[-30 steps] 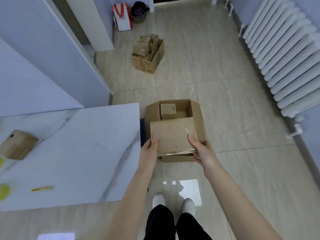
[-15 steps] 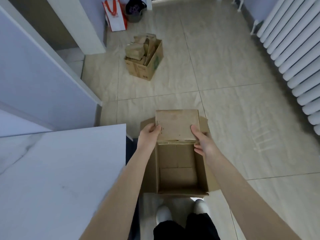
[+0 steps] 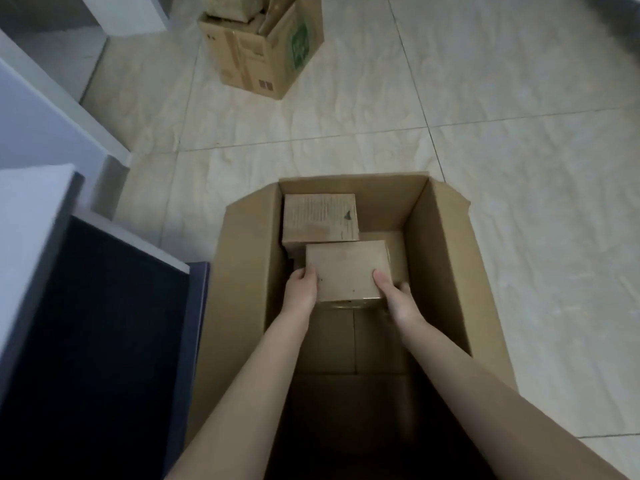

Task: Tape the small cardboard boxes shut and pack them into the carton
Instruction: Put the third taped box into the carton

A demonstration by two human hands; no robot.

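Head view looks down on the left hand point(image 3: 300, 289) and right hand point(image 3: 398, 301), each curled round an opposite near corner of a small cardboard box point(image 3: 346, 270), thumbs on its top, held low inside the open carton point(image 3: 446, 271). Just beyond it, at the carton's far left, lies another small box point(image 3: 320, 218). The held box looks light, stiff and not slippery. Its opposite side walls seem the safest hold, squeezed gently so they do not buckle.

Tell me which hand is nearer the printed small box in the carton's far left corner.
Left. The left hand grips the held box's left edge, just this side of the printed box; the right hand grips the right edge, farther off to its right.
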